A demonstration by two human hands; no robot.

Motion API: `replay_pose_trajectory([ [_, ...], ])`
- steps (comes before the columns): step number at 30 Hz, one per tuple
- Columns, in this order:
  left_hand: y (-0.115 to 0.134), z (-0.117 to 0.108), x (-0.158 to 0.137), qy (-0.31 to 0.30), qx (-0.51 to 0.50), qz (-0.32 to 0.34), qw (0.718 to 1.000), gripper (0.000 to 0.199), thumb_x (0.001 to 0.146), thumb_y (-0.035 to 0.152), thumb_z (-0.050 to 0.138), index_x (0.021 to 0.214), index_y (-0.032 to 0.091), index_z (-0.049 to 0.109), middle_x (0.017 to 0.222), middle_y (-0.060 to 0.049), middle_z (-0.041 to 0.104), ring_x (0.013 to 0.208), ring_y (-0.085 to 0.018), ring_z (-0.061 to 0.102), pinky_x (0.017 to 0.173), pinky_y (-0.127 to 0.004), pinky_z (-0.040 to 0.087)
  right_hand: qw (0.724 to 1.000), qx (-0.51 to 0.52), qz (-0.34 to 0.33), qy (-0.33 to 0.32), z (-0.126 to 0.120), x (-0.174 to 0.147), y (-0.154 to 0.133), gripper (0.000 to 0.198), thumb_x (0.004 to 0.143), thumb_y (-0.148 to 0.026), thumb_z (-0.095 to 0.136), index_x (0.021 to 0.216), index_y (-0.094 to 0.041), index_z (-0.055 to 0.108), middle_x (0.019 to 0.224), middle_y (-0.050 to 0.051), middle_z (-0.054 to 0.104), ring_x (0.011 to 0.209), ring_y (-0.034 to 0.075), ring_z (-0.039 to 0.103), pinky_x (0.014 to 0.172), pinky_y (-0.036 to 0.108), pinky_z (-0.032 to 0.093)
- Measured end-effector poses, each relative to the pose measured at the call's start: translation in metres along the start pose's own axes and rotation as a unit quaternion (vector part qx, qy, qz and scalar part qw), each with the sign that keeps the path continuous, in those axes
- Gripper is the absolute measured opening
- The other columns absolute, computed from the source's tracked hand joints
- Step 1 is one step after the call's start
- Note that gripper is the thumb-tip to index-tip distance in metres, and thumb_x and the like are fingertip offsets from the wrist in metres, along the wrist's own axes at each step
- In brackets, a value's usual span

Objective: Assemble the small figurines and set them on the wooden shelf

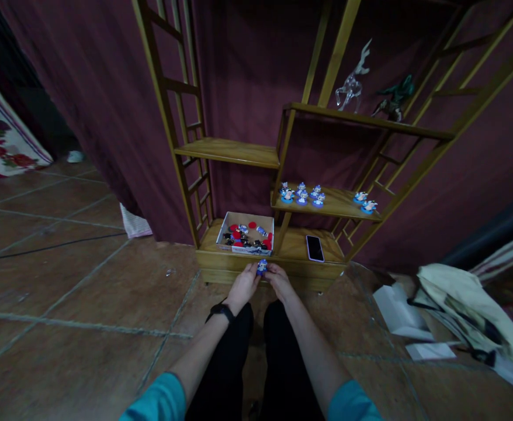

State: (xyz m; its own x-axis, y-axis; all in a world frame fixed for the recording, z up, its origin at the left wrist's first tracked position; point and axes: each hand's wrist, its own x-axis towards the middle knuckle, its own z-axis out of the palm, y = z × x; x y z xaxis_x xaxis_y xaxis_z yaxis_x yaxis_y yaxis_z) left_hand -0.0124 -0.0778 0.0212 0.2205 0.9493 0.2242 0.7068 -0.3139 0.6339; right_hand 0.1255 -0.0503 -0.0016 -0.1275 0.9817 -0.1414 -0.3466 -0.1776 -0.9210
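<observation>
A small blue-and-purple figurine (262, 267) is held upright between my two hands, in front of the cabinet's lower edge. My left hand (245, 285) has its fingers closed on the figurine's left side. From the right, the fingers of my right hand (278, 278) pinch the same figurine. Just beyond them, an open cardboard box (223, 233) on the bottom shelf contains several red, black and blue-white pieces. On the middle right shelf (339, 203), several similar blue and white figurines (302, 197) stand grouped at the left, with two more (369, 206) at the right end.
A phone (315, 248) lies on the bottom shelf right of the box. Higher up, a clear deer ornament (351, 85) and a dark green statuette (395, 99) stand on the top right shelf (370, 119). A white box (402, 313) and a pale bag (462, 298) lie on the floor at right.
</observation>
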Motion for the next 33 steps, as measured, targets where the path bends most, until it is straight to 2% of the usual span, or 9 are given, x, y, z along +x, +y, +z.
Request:
replay_pose_trajectory([
  [4,0.0049,-0.0015,-0.0013,-0.016,0.059,-0.018,0.998,0.041,0.086,0.021,0.043,0.126,0.018,0.042,0.114,-0.013,0.053,0.098,-0.022,0.058,0.082,-0.03,0.043,1.0,0.002,0.004,0.014,-0.0008,0.0029,0.0029,0.03,0.05,-0.017,0.067,0.08,-0.019,0.065,0.081,0.001,0.068,0.079,0.018,0.059,0.077,0.03,0.043],
  [9,0.007,-0.0002,0.0004,-0.029,0.091,-0.021,0.995,0.038,0.086,0.021,0.041,0.124,0.018,0.043,0.11,-0.013,0.055,0.096,-0.022,0.058,0.08,-0.03,0.043,1.0,0.01,-0.008,0.02,0.001,0.0011,0.0008,0.026,0.05,-0.014,0.064,0.075,-0.019,0.065,0.077,0.0,0.068,0.077,0.016,0.059,0.077,0.029,0.043],
  [19,0.0095,0.0037,0.0004,-0.037,0.109,-0.008,0.993,0.042,0.085,0.017,0.04,0.127,0.016,0.041,0.108,-0.014,0.056,0.095,-0.023,0.058,0.079,-0.03,0.043,0.999,-0.014,-0.011,0.029,-0.003,-0.0018,-0.0002,0.027,0.051,-0.017,0.063,0.078,-0.02,0.064,0.079,0.0,0.068,0.08,0.018,0.06,0.077,0.031,0.043],
  [33,0.0099,0.0072,0.0026,-0.055,0.116,0.01,0.992,0.048,0.082,0.011,0.038,0.13,0.012,0.036,0.109,-0.018,0.055,0.096,-0.026,0.059,0.08,-0.032,0.043,0.999,-0.002,-0.001,0.051,-0.0033,-0.0047,-0.0035,0.027,0.048,-0.015,0.063,0.074,-0.02,0.063,0.07,-0.001,0.067,0.069,0.016,0.06,0.067,0.028,0.044],
])
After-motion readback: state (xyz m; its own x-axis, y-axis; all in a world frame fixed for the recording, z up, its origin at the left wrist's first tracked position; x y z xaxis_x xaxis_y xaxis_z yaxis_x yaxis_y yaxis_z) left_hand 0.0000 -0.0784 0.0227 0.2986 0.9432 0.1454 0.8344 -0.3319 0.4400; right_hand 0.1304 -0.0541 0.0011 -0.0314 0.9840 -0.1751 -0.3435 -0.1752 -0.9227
